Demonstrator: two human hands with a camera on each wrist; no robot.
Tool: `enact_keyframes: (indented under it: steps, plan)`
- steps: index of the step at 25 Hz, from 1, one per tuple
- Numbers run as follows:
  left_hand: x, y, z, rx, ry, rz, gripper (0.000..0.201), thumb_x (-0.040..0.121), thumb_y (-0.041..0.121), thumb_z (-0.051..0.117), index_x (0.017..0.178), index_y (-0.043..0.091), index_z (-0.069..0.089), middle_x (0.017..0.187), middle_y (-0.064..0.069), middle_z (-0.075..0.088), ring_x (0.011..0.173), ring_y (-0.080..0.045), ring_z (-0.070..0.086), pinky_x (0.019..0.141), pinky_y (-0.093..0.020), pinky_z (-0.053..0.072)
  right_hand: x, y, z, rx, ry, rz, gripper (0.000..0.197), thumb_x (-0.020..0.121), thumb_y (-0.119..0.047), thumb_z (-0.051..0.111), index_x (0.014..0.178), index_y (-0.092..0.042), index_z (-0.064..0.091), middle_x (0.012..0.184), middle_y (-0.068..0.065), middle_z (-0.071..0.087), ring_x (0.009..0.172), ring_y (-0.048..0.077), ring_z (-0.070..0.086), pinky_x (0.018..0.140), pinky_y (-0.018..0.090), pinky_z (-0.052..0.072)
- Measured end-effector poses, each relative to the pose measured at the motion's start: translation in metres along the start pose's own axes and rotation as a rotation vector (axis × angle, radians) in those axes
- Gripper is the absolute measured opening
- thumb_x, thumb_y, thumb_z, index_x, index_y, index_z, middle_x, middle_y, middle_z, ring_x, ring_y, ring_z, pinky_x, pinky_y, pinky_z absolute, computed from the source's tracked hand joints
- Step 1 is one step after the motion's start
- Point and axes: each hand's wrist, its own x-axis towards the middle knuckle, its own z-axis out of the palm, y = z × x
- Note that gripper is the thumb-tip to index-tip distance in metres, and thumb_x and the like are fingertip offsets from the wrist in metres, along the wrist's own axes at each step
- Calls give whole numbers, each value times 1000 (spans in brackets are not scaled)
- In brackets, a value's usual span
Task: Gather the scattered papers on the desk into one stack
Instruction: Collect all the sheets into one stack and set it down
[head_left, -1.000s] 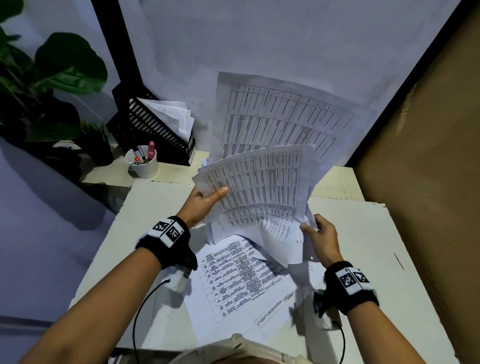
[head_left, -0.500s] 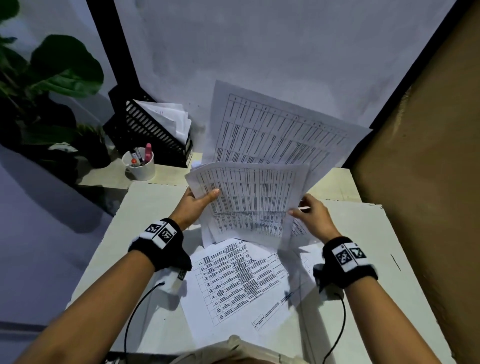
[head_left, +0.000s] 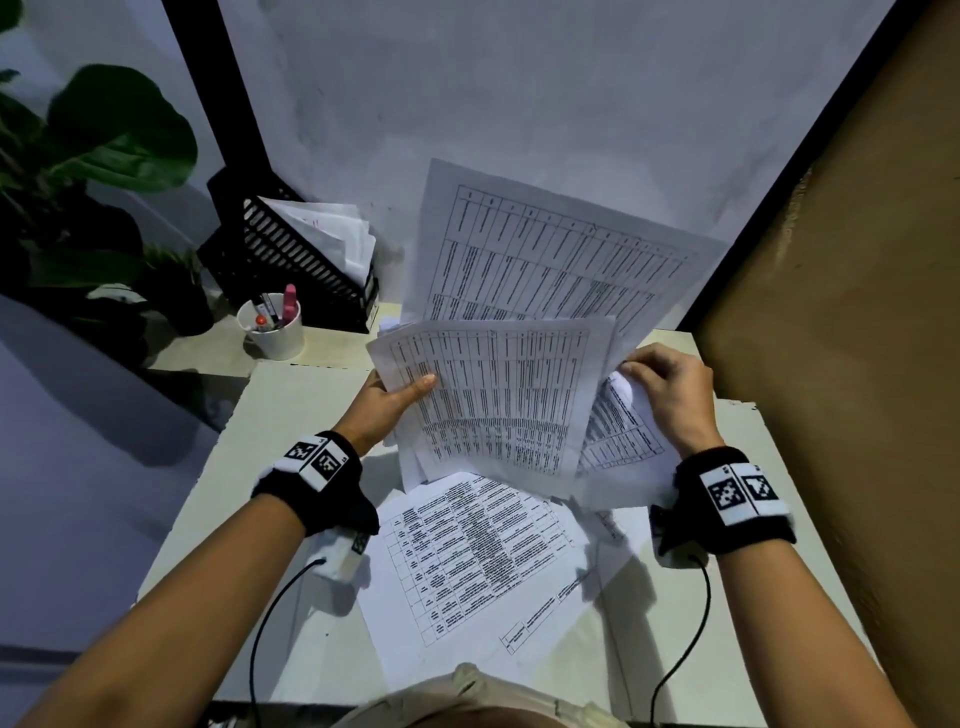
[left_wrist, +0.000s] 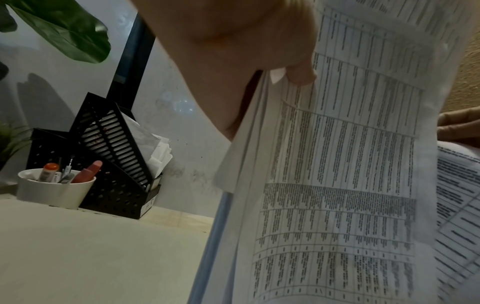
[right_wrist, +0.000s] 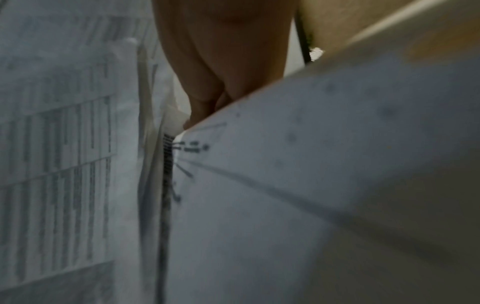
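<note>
Head view: left hand (head_left: 387, 400) pinches the fanned sheaf of printed sheets (head_left: 498, 395); right hand (head_left: 667, 389) grips its crumpled edge. Loose uneven sheets could slip out.

Your tabletop (head_left: 291, 467) is pale cream and abuts a white wall (head_left: 519, 93). A black vertical post (head_left: 228, 104) stands at left, a brown panel (head_left: 857, 312) at right. Large-leafed plant (head_left: 104, 140) far left. Lighting is dim.
</note>
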Motion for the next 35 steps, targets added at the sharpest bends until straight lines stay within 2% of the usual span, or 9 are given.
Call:
enact_keyframes:
  steps: [5,11,14,18,21,27,29,32,35]
  plan:
    - [-2,1,1,-12,10,-14,17,86,5,55,102,13,56,93,5,61,88,-10,58,92,-38,45,-18,11,16,625,147,164,40,80,17,52,64,-16,66,56,-13,66,59,-2,60,68,11,49]
    - [1,1,1,-13,-10,14,16,87,6,54,100,15,57,94,4,62,87,-9,59,83,-29,49,-14,2,0,57,-132,77,22,84,4,59,77,-17,57,73,-8,63,62,-10,55,64,6,42]
    - [2,1,0,-14,-10,25,15,87,9,57,95,22,57,94,5,63,84,-4,62,82,-29,50,-18,-8,14,-119,-193,67,15,86,2,56,95,-4,67,83,-1,63,71,5,58,65,11,43]
    - [1,1,0,-15,-5,5,15,87,10,57,100,16,57,95,4,62,89,-11,59,92,-40,47,-7,-10,9,-35,-161,69,15,85,7,54,89,1,68,70,-13,66,55,-16,55,67,18,47]
    - [1,1,2,0,2,-5,18,87,8,55,104,12,57,93,4,62,88,-9,59,94,-41,45,-5,-12,-3,176,-128,67,21,86,11,50,75,-5,59,46,-23,57,50,-12,53,65,15,44]
    - [-1,2,-1,33,2,-19,17,86,12,56,103,17,57,96,2,62,99,-26,59,100,-49,43,-17,-8,17,297,-109,105,29,85,14,49,80,-9,65,61,-26,68,63,-11,62,64,10,51]
    - [-1,3,-1,34,4,-17,22,86,11,56,109,12,56,96,3,62,98,-26,59,100,-49,43,-12,-12,11,287,-96,99,22,86,11,52,88,-6,66,60,-27,67,62,-11,63,62,11,53]
    - [-2,3,1,18,11,-20,22,87,7,56,108,10,57,92,5,61,88,-14,59,100,-46,42,1,-22,-8,333,-38,47,24,86,6,55,75,-13,65,60,-25,68,61,-11,62,60,9,51]
    - [-1,3,1,20,-3,-18,14,84,17,62,98,17,59,94,3,64,93,-19,61,99,-47,44,4,-18,-3,353,-17,70,19,87,8,52,83,-6,64,61,-15,68,59,-11,61,61,11,50]
